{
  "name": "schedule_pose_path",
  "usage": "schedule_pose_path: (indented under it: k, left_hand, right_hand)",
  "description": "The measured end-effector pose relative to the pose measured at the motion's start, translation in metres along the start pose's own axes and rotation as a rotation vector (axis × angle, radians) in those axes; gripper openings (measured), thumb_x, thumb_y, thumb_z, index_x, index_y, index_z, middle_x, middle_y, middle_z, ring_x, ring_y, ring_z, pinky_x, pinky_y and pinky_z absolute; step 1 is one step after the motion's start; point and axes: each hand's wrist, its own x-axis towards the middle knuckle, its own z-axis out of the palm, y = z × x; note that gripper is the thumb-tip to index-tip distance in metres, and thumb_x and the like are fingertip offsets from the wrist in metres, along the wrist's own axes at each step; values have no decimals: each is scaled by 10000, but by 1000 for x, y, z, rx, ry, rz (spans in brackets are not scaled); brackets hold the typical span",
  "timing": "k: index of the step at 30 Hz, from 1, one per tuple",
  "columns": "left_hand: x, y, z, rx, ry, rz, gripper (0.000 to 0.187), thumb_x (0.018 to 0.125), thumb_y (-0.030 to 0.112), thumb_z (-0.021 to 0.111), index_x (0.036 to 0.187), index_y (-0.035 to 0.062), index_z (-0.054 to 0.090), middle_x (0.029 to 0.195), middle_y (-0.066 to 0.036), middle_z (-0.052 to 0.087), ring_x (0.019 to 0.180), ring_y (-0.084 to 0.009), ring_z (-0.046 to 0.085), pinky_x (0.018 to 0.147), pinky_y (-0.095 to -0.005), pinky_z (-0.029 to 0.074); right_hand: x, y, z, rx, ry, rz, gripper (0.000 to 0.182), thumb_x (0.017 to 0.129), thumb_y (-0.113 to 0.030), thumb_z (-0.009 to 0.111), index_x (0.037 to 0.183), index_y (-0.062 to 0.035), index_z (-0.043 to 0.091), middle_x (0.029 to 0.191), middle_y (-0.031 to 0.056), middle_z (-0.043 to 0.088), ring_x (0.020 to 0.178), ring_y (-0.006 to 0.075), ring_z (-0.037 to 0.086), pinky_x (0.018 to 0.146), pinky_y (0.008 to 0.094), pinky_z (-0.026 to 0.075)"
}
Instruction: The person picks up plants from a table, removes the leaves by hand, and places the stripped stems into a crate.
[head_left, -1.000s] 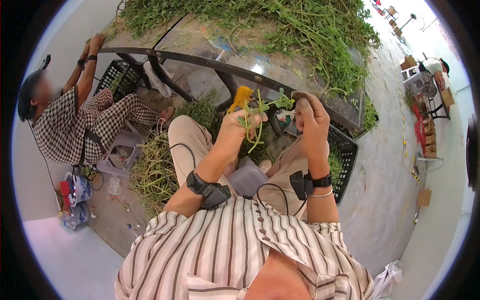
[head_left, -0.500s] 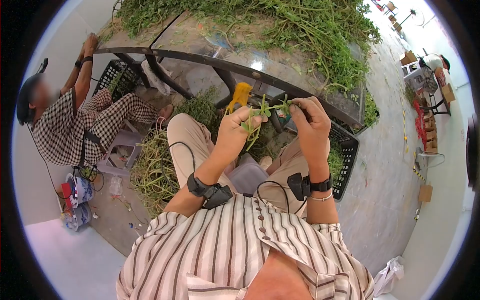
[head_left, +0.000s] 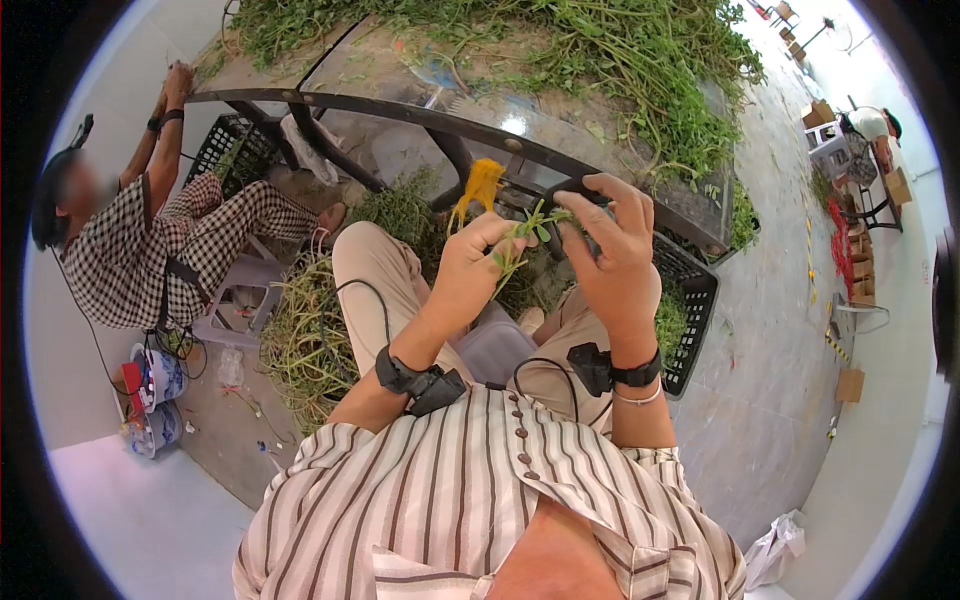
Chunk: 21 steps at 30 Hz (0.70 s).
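My left hand (head_left: 472,268) is closed, with a leafy green sprig (head_left: 536,226) pinched between thumb and fingers above my lap. The sprig's leaves point toward my right hand (head_left: 612,245), whose fingers are raised and spread. Its thumb and index finger are apart, close to the tip of the sprig. A yellow cloth or bag (head_left: 482,184) hangs from the table frame just beyond my left hand.
Heaps of green stems (head_left: 640,75) lie over the table (head_left: 400,85) in front. A black crate (head_left: 697,310) with greens stands at my right knee. Cut stems (head_left: 305,345) pile up at my left. Another person (head_left: 130,230) sits at the far left, hands at the table edge.
My right hand's thumb and fingers have moved from a pinch at the sprig's end to spread and lifted. My left hand keeps its hold, nearly in place.
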Motion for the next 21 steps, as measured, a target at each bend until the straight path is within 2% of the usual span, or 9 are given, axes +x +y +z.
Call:
schedule_pose_path:
  k: [1, 11, 16, 20, 21]
  left_hand:
    - [0, 1, 0, 8, -13, 9, 217, 903, 189, 567, 950, -11, 636, 803, -23, 493, 721, -112, 466, 661, -250, 382]
    - [-2, -1, 3, 24, -30, 10, 219, 887, 197, 587, 947, -8, 637, 791, -29, 502, 720, -118, 475, 660, -252, 382]
    - [-2, -4, 5, 12, -57, 10, 276, 900, 261, 584, 946, -5, 643, 778, -24, 479, 710, -110, 459, 644, -249, 372]
    - [-2, 0, 6, 14, -63, -3, 277, 902, 263, 581, 945, -4, 645, 772, -24, 473, 708, -106, 454, 642, -248, 370]
    - [-2, -1, 6, 1, -63, -14, 229, 887, 206, 588, 938, -12, 638, 777, -10, 477, 715, -98, 446, 652, -244, 363]
  right_hand:
    - [-1, 2, 2, -38, -17, -66, 276, 657, 9, 674, 924, -62, 669, 1038, 84, 569, 973, 284, 512, 777, 362, 445]
    - [-7, 4, 13, 56, -30, -40, 151, 644, 53, 629, 783, -1, 605, 981, 79, 578, 917, 279, 525, 762, 362, 449]
    - [-10, 6, 14, 321, -17, 234, 135, 651, 51, 587, 783, 24, 581, 936, 80, 576, 893, 255, 526, 782, 333, 431]
    - [-13, 9, 13, 373, -47, 301, 131, 666, 35, 580, 797, 33, 578, 935, 77, 576, 880, 246, 528, 799, 326, 423]
    - [-13, 9, 13, 385, -54, 319, 132, 672, 29, 583, 804, 31, 581, 934, 77, 575, 879, 246, 530, 804, 321, 421]
